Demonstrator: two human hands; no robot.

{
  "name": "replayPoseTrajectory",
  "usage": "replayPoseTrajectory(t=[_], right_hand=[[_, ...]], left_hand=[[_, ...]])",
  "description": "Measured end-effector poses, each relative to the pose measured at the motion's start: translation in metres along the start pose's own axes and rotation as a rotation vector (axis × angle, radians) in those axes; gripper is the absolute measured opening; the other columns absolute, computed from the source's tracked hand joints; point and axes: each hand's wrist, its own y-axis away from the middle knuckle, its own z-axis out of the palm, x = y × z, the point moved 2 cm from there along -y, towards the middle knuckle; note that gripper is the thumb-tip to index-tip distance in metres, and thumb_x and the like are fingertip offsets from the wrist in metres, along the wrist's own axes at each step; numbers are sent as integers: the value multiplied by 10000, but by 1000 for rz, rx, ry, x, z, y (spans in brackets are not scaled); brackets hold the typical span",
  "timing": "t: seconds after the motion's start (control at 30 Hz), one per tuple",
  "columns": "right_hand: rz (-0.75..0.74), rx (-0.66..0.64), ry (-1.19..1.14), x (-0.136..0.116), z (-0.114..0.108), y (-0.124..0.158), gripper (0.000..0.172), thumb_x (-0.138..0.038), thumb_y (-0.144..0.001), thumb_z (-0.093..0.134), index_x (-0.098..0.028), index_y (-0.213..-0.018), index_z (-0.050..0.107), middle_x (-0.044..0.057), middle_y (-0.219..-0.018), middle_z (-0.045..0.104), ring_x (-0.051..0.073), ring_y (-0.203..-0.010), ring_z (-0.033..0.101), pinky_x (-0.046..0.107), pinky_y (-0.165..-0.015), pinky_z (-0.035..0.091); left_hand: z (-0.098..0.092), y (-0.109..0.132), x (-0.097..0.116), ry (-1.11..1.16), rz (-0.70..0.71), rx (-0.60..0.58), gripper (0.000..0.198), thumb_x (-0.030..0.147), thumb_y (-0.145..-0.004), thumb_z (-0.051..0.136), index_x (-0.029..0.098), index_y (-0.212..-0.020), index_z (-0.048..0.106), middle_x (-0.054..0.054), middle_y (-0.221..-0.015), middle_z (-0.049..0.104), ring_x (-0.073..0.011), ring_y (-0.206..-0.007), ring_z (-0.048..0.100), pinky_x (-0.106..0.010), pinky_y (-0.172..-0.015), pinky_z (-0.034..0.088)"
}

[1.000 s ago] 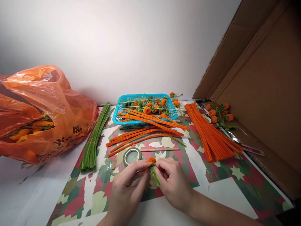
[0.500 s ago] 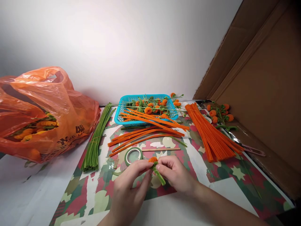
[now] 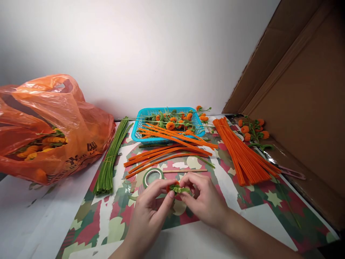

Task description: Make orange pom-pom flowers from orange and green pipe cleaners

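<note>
A small pipe-cleaner flower [image 3: 176, 189], orange with a fuzzy green stem end, is held between both hands above the patterned table cover. My left hand [image 3: 151, 208] pinches its orange head between thumb and fingers. At the green end, my right hand [image 3: 205, 198] closes thumb and fingertips on the stem pieces. Just behind the left fingers lies a roll of green tape [image 3: 153, 177], partly covered by them. A thin wooden stick [image 3: 185, 171] lies right of the roll. Loose orange pipe cleaners [image 3: 167, 153] are spread beyond it.
A blue basket [image 3: 137, 133] with orange flowers stands at the back. Left are a bundle of green pipe cleaners [image 3: 109, 165] and an orange plastic bag [image 3: 88, 133]. Right are a bundle of orange pipe cleaners [image 3: 242, 154], a flower spray [image 3: 253, 131] and a cardboard panel [image 3: 302, 86].
The flower has been turned: its green end pointed down toward me and now points right, with the orange head mostly behind my left fingers. My right fingers have shifted to the green end.
</note>
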Motion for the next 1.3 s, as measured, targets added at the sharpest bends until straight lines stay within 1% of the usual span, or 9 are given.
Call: replayPoseTrajectory(t=[0.2,0.3,0.4,0.6,0.77,0.93,1.03,1.2,1.3], right_hand=[[162,40,-163,3,5,1,77,-233,-803,595,-166,-764,589,-25,-633,511,97,-574,453,207,-506,362],[158,31,-160,3,7,3,86,-219,-821,558,-167,-757,581,-28,-617,495,97,-562,446,208,-503,361],[82,26,-100,1,7,4,93,-196,-841,531,-176,-757,565,-26,-642,503,101,-585,454,216,-542,374],[-29,-18,45,-3,3,3,101,-164,-866,505,-186,-772,534,-15,-709,522,117,-665,483,233,-620,374],[40,-75,0,-1,2,4,126,-174,-891,474,-185,-781,534,-16,-718,516,113,-656,463,226,-599,364],[146,-95,-78,2,5,6,138,-207,-897,481,-180,-776,540,-29,-672,487,101,-604,439,214,-537,343],[135,-35,-85,0,4,5,129,-213,-883,511,-178,-767,556,-24,-682,514,103,-615,461,214,-556,365],[79,111,-149,-3,-6,2,120,-265,-913,478,-209,-933,582,-2,-807,590,127,-735,527,226,-669,435],[71,109,-139,-2,-8,1,122,-258,-907,477,-207,-879,585,0,-807,597,132,-752,537,228,-674,437]], left_hand=[[-1,-2,0,10,20,14,232,291,-829,629,261,-1040,723,-75,-1023,676,-232,-933,635,-241,-663,560],[-2,0,-1,-14,12,32,225,286,-822,640,250,-1032,713,-62,-964,693,-206,-854,652,-231,-653,556],[-2,2,-3,5,-16,63,162,284,-811,655,227,-957,697,-44,-883,697,-181,-782,653,-216,-637,551],[-3,2,-1,34,-20,69,84,288,-802,664,206,-819,676,-30,-834,682,-168,-770,639,-204,-643,547],[-2,0,1,-33,7,13,97,289,-837,622,211,-820,676,-33,-861,690,-165,-763,644,-209,-633,550],[-2,1,0,-101,48,19,66,258,-826,635,210,-804,675,-29,-869,691,-163,-804,648,-200,-679,541],[0,-1,0,67,-87,16,99,297,-802,664,199,-818,664,-26,-832,670,-160,-763,642,-211,-648,548],[4,-5,6,470,-374,92,300,324,-705,756,221,-956,630,-3,-864,644,-160,-739,659,-263,-654,578],[6,-5,8,568,-462,100,355,311,-684,773,222,-1003,643,-10,-893,670,-154,-711,673,-259,-655,577]])
